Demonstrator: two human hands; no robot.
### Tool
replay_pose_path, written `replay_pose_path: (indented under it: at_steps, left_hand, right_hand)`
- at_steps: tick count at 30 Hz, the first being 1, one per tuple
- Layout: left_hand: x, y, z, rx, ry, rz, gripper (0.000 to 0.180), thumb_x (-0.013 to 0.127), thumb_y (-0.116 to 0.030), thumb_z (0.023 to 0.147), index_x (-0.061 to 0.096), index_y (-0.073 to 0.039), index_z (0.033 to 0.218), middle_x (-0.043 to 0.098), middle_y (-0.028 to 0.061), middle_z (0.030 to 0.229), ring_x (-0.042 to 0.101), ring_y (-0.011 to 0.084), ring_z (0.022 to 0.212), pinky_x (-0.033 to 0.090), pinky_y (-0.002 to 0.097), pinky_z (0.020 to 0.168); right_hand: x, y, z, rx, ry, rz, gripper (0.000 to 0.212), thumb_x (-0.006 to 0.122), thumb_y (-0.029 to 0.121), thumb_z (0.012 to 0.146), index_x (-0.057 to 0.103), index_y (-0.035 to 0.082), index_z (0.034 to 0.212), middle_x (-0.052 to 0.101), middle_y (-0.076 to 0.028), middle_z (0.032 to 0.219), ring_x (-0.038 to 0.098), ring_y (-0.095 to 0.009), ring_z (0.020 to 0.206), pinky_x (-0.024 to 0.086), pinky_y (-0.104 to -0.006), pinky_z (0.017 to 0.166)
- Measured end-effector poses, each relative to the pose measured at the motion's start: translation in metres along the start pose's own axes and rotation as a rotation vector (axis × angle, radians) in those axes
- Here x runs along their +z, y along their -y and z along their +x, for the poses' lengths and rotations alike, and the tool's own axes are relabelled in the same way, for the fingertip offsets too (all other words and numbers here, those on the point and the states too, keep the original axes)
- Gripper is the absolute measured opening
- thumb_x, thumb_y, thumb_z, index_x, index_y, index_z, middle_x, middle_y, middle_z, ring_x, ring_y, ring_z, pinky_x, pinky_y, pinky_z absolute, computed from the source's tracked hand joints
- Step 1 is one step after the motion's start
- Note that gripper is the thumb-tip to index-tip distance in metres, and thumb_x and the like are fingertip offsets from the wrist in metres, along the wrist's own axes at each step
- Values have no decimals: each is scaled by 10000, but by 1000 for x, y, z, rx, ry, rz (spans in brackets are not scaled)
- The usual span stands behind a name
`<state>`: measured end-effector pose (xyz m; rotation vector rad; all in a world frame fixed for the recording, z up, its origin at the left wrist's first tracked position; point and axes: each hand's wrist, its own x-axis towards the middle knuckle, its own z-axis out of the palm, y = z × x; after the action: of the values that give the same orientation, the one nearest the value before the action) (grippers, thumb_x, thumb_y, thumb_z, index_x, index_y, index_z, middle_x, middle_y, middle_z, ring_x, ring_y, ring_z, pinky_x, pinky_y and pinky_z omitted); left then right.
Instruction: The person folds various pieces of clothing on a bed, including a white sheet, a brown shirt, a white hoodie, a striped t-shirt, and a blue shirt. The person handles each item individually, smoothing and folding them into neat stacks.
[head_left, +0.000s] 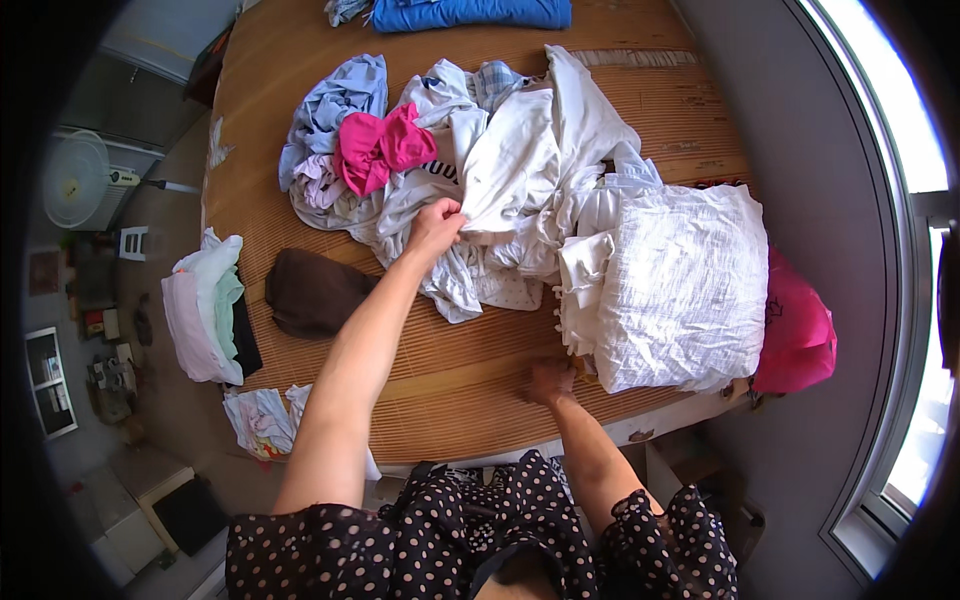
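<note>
Garment of thin white fabric (515,160), wrinkled and softly creased, spreads across the heap of crumpled pale laundry (465,282) in the middle of the brown ribbed mat (460,385). The left hand (435,232) pinches its lower left edge between thumb and fingers. Its full outline is hard to make out, since white layers blend together around it. Dark lettering beside it shows only partly, near the crumpled bright pink cloth (385,148). The right hand (552,382) lies in shadow just beside the large folded white textile (685,290); whether its fingers grip anything cannot be told. The upper picture edge cuts off the folded blue cloth (470,14).
</note>
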<state>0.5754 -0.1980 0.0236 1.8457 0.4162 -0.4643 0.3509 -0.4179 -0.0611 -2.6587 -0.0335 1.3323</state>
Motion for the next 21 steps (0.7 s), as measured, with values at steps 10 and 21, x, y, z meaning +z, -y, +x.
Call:
replay_pose_path:
  at_steps: [10,21]
  left_hand:
    - [-123,72,-330,-139,5,-882,240,408,-62,609,458,-28,842,521,95,931,492,193,894,385,308,800]
    - [-132,347,-536,-603,-480,-1148,452,396,-337,853,455,-10,1159,541,129,1101,542,248,977,417,387,859]
  right_hand:
    - [25,-16,17,-76,45,-172,471,651,440,626,620,111,962,590,-131,995,537,-299,968,423,-457,798]
    - [-29,73,-49,-570,-44,272,185,549,176,732,593,10,800,618,-104,671,586,-190,607,441,-301,560]
